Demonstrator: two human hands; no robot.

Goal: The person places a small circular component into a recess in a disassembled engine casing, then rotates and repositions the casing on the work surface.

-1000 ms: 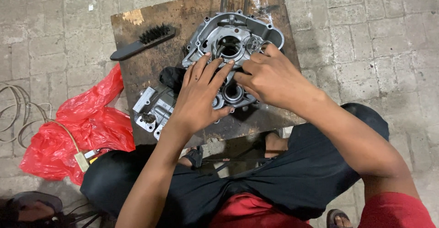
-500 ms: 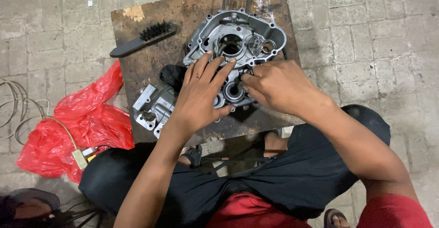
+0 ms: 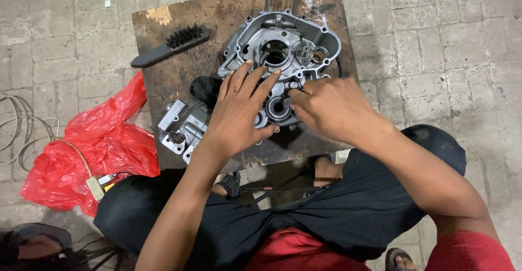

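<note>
Left hand (image 3: 237, 113) lies flat, fingers spread, on a grey engine crankcase (image 3: 283, 53) at the wooden board's (image 3: 228, 15) middle. Right hand (image 3: 331, 108) pinches a part at its bearing (image 3: 278, 108). Black brush (image 3: 168, 45) lies near the board's far-left corner.

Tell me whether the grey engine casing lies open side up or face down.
Open side up: the engine casing lies flat on the wooden board, its inner cavities, round bores and rim showing.
</note>
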